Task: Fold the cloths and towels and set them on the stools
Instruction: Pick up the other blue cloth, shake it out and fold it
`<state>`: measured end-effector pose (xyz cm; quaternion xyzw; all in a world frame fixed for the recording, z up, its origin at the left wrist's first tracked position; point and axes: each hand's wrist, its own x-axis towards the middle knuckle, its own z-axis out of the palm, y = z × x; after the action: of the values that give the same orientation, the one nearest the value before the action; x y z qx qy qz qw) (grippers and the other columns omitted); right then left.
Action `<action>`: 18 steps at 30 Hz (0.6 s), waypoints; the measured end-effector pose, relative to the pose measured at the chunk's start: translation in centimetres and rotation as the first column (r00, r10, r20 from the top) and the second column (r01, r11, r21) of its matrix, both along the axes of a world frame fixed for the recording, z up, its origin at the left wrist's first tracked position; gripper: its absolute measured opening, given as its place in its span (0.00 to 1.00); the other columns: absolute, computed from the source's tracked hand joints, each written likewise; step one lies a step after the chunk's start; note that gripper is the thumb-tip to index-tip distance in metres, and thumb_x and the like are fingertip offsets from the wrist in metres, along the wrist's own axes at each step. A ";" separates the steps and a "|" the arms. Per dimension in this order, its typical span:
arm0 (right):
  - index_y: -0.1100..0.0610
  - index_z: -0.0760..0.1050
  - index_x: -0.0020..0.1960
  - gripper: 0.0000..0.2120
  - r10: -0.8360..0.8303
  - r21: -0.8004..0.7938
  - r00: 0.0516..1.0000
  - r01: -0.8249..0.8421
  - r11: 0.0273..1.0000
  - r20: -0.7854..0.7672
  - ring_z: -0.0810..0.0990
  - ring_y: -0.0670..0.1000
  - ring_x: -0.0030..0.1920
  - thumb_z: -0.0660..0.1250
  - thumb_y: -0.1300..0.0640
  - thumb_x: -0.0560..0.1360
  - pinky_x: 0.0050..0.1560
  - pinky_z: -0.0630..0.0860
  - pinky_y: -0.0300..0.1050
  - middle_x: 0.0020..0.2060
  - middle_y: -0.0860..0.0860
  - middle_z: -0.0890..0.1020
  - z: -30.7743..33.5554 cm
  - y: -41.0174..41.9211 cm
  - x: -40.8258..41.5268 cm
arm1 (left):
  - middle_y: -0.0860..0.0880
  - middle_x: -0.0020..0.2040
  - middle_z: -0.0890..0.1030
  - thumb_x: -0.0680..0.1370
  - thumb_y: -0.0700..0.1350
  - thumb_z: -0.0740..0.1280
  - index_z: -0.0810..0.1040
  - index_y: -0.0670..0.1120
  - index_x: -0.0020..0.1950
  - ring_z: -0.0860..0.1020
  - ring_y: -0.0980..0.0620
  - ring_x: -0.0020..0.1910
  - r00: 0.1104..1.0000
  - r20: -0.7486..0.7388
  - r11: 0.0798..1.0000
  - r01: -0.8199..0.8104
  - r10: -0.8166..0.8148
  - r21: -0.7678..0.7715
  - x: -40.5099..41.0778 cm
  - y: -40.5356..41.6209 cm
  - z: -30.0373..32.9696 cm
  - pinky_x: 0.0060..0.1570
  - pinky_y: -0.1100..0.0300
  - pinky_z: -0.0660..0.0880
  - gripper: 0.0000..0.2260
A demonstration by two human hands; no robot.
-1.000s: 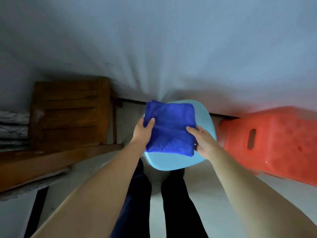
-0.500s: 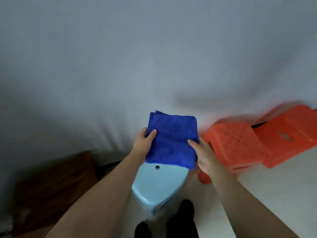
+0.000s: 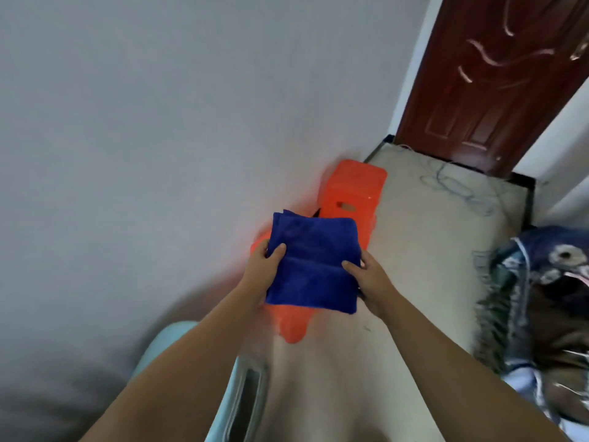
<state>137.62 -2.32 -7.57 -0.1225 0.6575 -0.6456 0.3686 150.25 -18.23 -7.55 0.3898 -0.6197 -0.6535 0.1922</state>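
The folded blue towel is held in the air over the near orange stool. The left hand pinches its left edge, thumb on top; the right hand pinches the right edge the same way. The towel looks light, soft and limp, so the layers may slip; hold both side edges to keep the fold flat. Half a second earlier the towel hung over the pale blue stool; it now hangs farther right, over the orange one.
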 end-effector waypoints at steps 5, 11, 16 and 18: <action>0.50 0.66 0.65 0.18 -0.088 0.015 0.992 0.090 0.996 -0.087 0.79 0.50 0.54 0.62 0.62 0.78 0.48 0.80 0.48 0.57 0.48 0.78 1.8 9.0 -9.9 | 0.48 0.52 0.79 0.80 0.46 0.62 0.74 0.50 0.52 0.78 0.48 0.49 0.991 -0.009 0.990 0.135 -0.135 -0.049 -12.2 7.0 1.3 0.54 0.50 0.76 0.03; 0.47 0.68 0.61 0.16 -0.240 0.032 0.953 0.250 0.968 -0.186 0.78 0.54 0.56 0.61 0.61 0.77 0.59 0.77 0.58 0.56 0.48 0.78 3.4 19.5 -20.5 | 0.51 0.42 0.77 0.79 0.44 0.63 0.73 0.47 0.47 0.74 0.52 0.42 0.966 -0.008 0.954 0.253 -0.257 -0.158 -25.6 16.3 3.2 0.44 0.58 0.72 0.03; 0.47 0.69 0.61 0.15 -0.381 0.005 0.905 0.389 0.921 -0.192 0.79 0.55 0.55 0.62 0.60 0.77 0.57 0.77 0.57 0.54 0.49 0.79 3.0 26.0 -26.3 | 0.52 0.47 0.78 0.79 0.48 0.62 0.73 0.46 0.54 0.76 0.53 0.46 0.911 0.037 0.892 0.410 -0.411 -0.190 -34.0 22.0 4.4 0.43 0.60 0.71 0.07; 0.49 0.70 0.61 0.15 -0.430 0.019 0.878 0.444 0.896 -0.208 0.79 0.55 0.55 0.63 0.59 0.77 0.57 0.78 0.56 0.53 0.49 0.80 2.5 28.0 -28.0 | 0.52 0.49 0.78 0.80 0.48 0.61 0.72 0.47 0.55 0.77 0.51 0.48 0.879 0.058 0.855 0.475 -0.474 -0.206 -37.0 23.6 4.3 0.43 0.60 0.73 0.08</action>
<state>109.64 25.67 -5.10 -0.0223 0.7224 -0.6746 0.1500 113.27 5.39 -3.22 0.2039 -0.7639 -0.6089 0.0645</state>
